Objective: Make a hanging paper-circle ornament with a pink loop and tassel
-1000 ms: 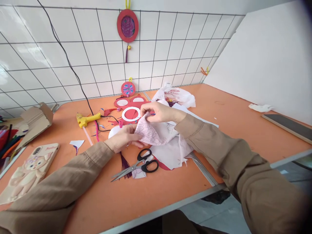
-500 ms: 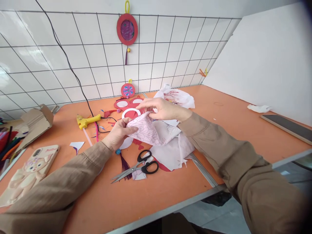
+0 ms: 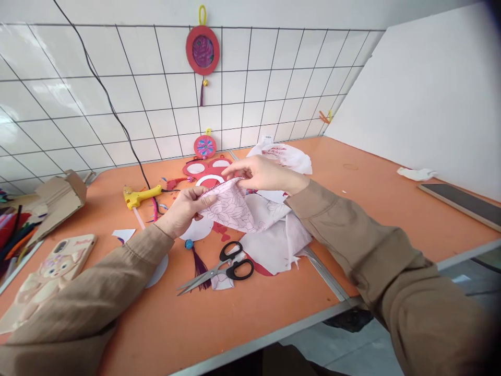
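A piece of pale pink fabric with a dark floral line pattern is stretched between my hands above the orange table. My left hand pinches its left end between thumb and fingers. At the top edge, my right hand grips the cloth with the thumb below and fingers bent over. More pale fabric lies bunched under the right wrist. Behind the held cloth, a white ring is partly covered. Black-handled scissors rest in front, across a purple tassel with a blue bead.
A yellow glue gun with its black cord lies left, near a cardboard piece and a phone. Red round ornaments, one a hanging disc, are at the wall. A white plastic bag sits behind my right hand.
My left hand has shifted slightly left and up along with its end of the fabric, which looks stretched a little wider. The right hand stays almost still.
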